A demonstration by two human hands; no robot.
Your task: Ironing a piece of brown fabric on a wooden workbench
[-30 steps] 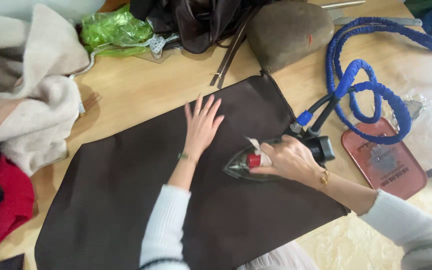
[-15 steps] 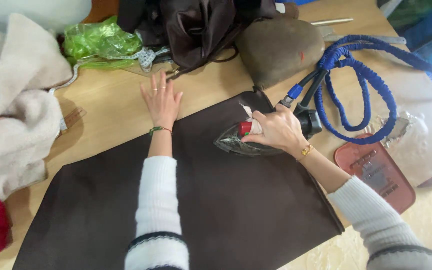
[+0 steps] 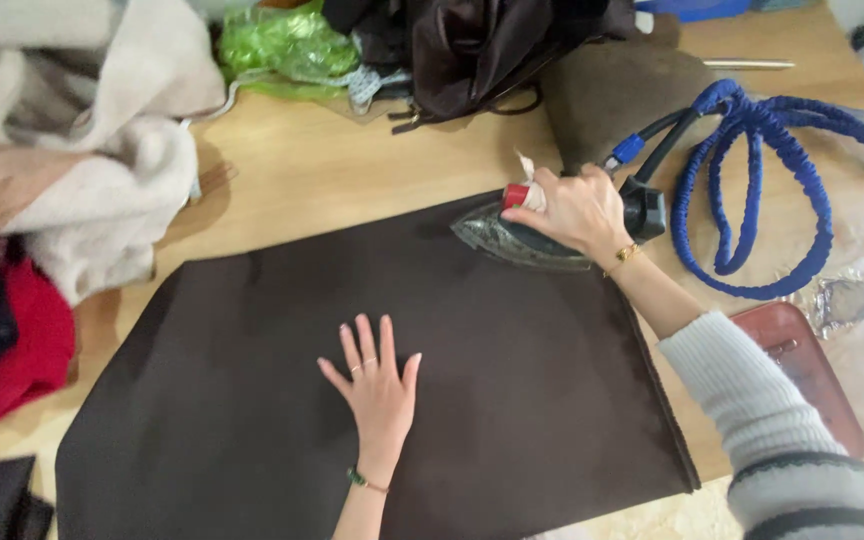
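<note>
Your right hand (image 3: 574, 210) is closed around the handle of a steam iron (image 3: 522, 240), whose dark soleplate sits flat on the far edge of a large dark brown fabric panel (image 3: 512, 400) spread across the wooden worktop (image 3: 332, 180). The iron's tip points toward your left, and a red knob shows just in front of your knuckles. Your left hand (image 3: 377, 385) lies open and flat, palm down with fingers spread, near the middle of the same panel, well apart from the iron. A gold bracelet circles your right wrist, a thin green band your left. Behind the iron, a blue braided hose (image 3: 752, 190) loops over the worktop and joins the iron's rear end. To the right of the panel, touching its edge or just beside it, rests a reddish-brown iron rest (image 3: 812, 370), partly covered by your pale knitted sleeve. At the far side lie a dark brown bundle of shiny cloth (image 3: 492, 50) and a crumpled green plastic bag (image 3: 282, 50). On your left, cream and beige fabric (image 3: 82, 150) is heaped up, with a red cloth (image 3: 12, 360) below it.
</note>
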